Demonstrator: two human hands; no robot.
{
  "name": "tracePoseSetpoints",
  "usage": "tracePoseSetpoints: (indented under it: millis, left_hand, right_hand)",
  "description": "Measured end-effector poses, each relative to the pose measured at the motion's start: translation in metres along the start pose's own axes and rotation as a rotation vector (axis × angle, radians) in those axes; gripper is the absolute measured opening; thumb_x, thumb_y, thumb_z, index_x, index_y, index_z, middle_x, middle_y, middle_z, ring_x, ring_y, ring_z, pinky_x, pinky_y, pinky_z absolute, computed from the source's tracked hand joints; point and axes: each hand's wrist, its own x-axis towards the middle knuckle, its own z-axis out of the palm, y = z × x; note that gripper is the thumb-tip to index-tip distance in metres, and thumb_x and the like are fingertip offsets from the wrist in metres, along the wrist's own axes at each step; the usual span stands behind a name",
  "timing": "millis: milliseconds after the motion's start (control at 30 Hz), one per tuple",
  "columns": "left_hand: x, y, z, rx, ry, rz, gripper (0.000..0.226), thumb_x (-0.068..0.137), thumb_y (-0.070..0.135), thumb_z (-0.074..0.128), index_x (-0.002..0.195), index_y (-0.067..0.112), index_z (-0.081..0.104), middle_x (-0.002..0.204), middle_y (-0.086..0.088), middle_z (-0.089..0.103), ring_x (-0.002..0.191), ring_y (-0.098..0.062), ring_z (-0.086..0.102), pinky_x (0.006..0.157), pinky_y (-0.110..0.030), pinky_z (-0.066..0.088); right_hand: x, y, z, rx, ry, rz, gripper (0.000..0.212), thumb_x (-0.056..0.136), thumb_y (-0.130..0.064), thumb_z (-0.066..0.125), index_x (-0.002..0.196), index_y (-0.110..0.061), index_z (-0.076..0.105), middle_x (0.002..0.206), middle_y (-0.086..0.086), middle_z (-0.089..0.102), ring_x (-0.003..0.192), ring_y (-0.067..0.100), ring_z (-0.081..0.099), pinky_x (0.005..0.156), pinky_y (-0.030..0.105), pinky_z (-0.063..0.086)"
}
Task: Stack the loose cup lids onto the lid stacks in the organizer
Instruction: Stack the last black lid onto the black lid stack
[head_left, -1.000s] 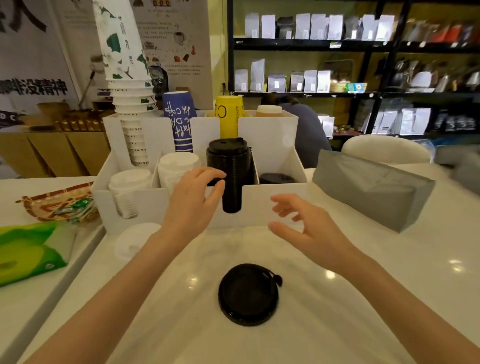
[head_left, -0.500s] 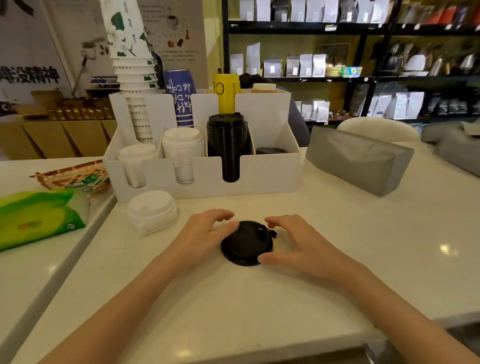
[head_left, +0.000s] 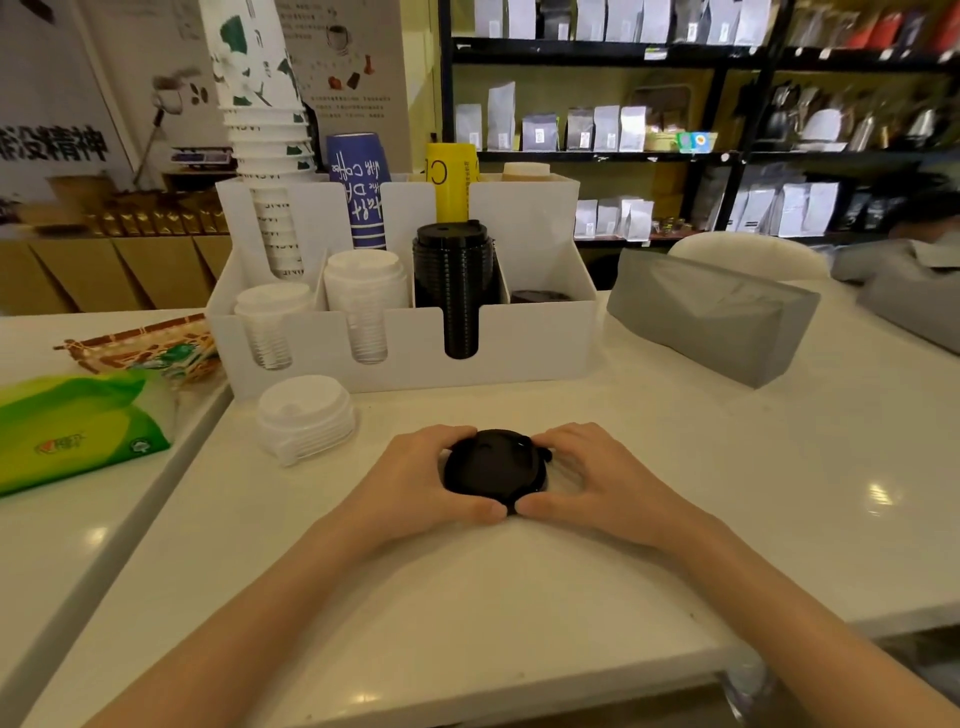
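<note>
Both hands, left (head_left: 415, 483) and right (head_left: 602, 483), clasped around round glossy black plastic lid (head_left: 491, 465) on smooth white counter (head_left: 519, 597).

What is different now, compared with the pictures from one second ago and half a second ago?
Both hands came back from the organizer down to the black lid on the counter. Half a second ago their fingertips only reached its edge; now the left hand and the right hand close around it from both sides. The lid lies where it was. The lid stacks and the loose white lids are unchanged.
</note>
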Motion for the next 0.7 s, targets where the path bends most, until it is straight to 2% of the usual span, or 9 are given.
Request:
tracePoseSetpoints:
  millis: [100,200,300,433,567,700]
  left_hand:
    - [0.003,-0.001,-0.002,-0.042,0.064,-0.003,0.076,0.052,0.042,0.081,0.121,0.031,0.051,0.112,0.019,0.054,0.11,-0.002,0.049,0.092,-0.02,0.038]
    - [0.008,0.004,-0.009,-0.053,0.129,0.027,0.072,0.053,0.04,0.081,0.119,0.031,0.053,0.108,0.018,0.056,0.106,-0.003,0.051,0.091,-0.021,0.039]
    - [0.015,0.011,-0.02,-0.067,0.183,0.064,0.07,0.053,0.038,0.082,0.117,0.029,0.055,0.107,0.016,0.058,0.102,-0.001,0.051,0.089,-0.02,0.04]
    - [0.033,0.019,-0.042,-0.045,0.248,0.096,0.068,0.053,0.042,0.08,0.115,0.032,0.055,0.107,0.016,0.058,0.102,-0.001,0.051,0.087,-0.021,0.042]
    - [0.055,0.026,-0.063,-0.037,0.292,0.103,0.069,0.053,0.044,0.079,0.116,0.03,0.055,0.11,0.014,0.057,0.104,-0.003,0.05,0.087,-0.022,0.041]
    - [0.077,0.031,-0.084,-0.061,0.34,0.131,0.063,0.054,0.041,0.08,0.112,0.027,0.059,0.109,0.008,0.062,0.106,-0.007,0.055,0.091,-0.028,0.048]
  right_hand:
    - [0.004,-0.004,-0.007,0.055,0.009,0.016,0.056,0.069,-0.046,0.069,0.119,-0.031,0.05,0.115,-0.011,0.051,0.112,0.008,0.04,0.091,0.022,0.031]
    - [0.011,-0.008,-0.017,0.106,0.022,0.005,0.053,0.069,-0.044,0.069,0.118,-0.034,0.051,0.119,-0.012,0.053,0.113,0.008,0.044,0.096,0.026,0.035]
    - [0.022,-0.013,-0.03,0.147,0.045,-0.024,0.052,0.068,-0.043,0.07,0.116,-0.035,0.052,0.118,-0.011,0.055,0.109,0.006,0.047,0.092,0.025,0.037]
    - [0.045,-0.02,-0.047,0.162,0.091,-0.05,0.06,0.067,-0.044,0.071,0.121,-0.03,0.051,0.12,-0.01,0.055,0.109,0.006,0.049,0.088,0.024,0.039]
    - [0.072,-0.029,-0.064,0.168,0.133,-0.067,0.061,0.068,-0.043,0.07,0.124,-0.031,0.049,0.122,-0.013,0.052,0.11,0.005,0.047,0.093,0.027,0.039]
    - [0.099,-0.037,-0.081,0.209,0.185,-0.112,0.056,0.068,-0.039,0.071,0.12,-0.029,0.052,0.118,-0.011,0.056,0.109,0.005,0.05,0.082,0.012,0.036]
